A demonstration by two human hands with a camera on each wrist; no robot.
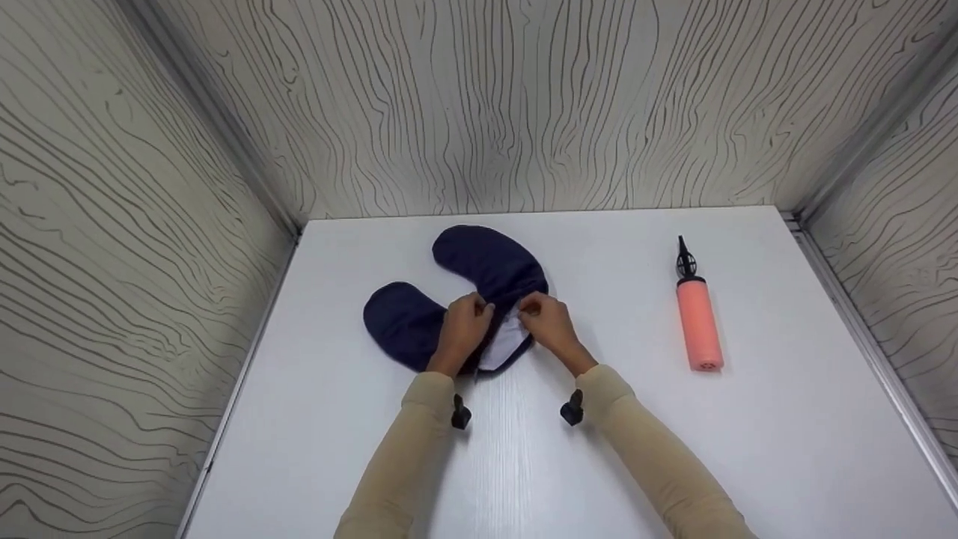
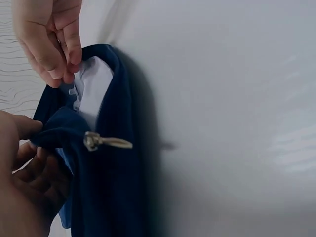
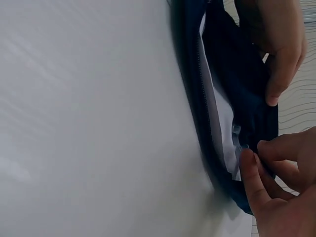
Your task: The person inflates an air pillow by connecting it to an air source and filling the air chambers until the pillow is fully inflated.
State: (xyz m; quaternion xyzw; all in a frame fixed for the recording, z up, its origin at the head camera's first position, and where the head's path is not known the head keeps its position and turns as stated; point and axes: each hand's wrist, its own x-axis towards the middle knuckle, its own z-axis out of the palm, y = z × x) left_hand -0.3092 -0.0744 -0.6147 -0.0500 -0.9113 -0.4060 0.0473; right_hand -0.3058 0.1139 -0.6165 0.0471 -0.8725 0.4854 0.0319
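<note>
A navy U-shaped neck pillow (image 1: pixel 494 258) lies on the white table, its zipped cover parted at the near right end. White inner material (image 1: pixel 507 343) shows in the gap. My left hand (image 1: pixel 465 326) pinches the cover's edge between thumb and fingers. Across the opening, my right hand (image 1: pixel 552 325) pinches with thumb and forefinger beside a small clear valve (image 3: pixel 237 131); whether the fingertips hold cloth or part of the valve is hard to tell. A metal zipper pull (image 2: pixel 111 142) hangs at one end of the opening in the left wrist view.
To the right on the table (image 1: pixel 778 449) lies a coral hand pump (image 1: pixel 700 326) with a black nozzle, apart from both hands. Wood-grain panels (image 1: pixel 479 105) rise behind and at both sides. Small black wrist cameras (image 1: pixel 572 409) sit at the cuffs.
</note>
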